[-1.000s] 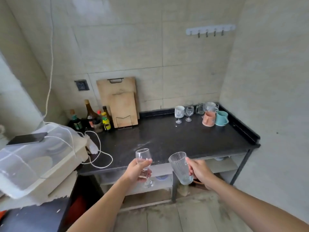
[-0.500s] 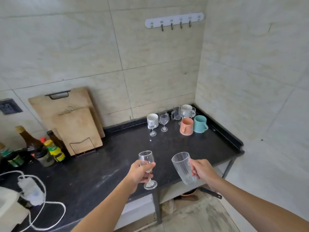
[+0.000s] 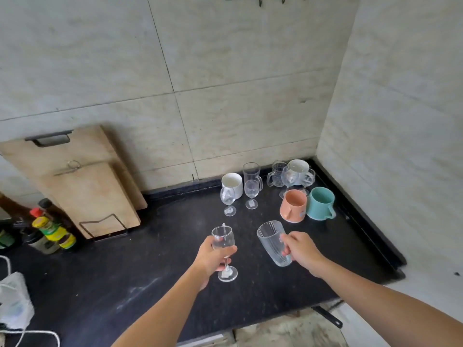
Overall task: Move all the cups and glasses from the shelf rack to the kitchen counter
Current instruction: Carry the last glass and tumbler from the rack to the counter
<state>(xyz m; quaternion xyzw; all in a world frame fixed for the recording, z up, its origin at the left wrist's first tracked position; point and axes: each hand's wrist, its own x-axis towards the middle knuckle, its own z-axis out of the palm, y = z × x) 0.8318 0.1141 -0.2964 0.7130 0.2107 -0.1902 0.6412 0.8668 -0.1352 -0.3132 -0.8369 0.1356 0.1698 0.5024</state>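
Clear stemmed glass (image 3: 223,240) is held by the left hand (image 3: 213,259), ribbed tumbler (image 3: 273,242) by the right hand (image 3: 302,250), above the counter (image 3: 155,251); 2 mugs (image 3: 293,206) near its far right corner.

Soft even daylight, slight blur, wide-angle bending at edges.

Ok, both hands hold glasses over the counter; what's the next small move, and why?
Probably lower both onto the counter near the orange mug: the left hand grips the stemmed glass and the right hand the ribbed tumbler, neither seemingly resting yet.
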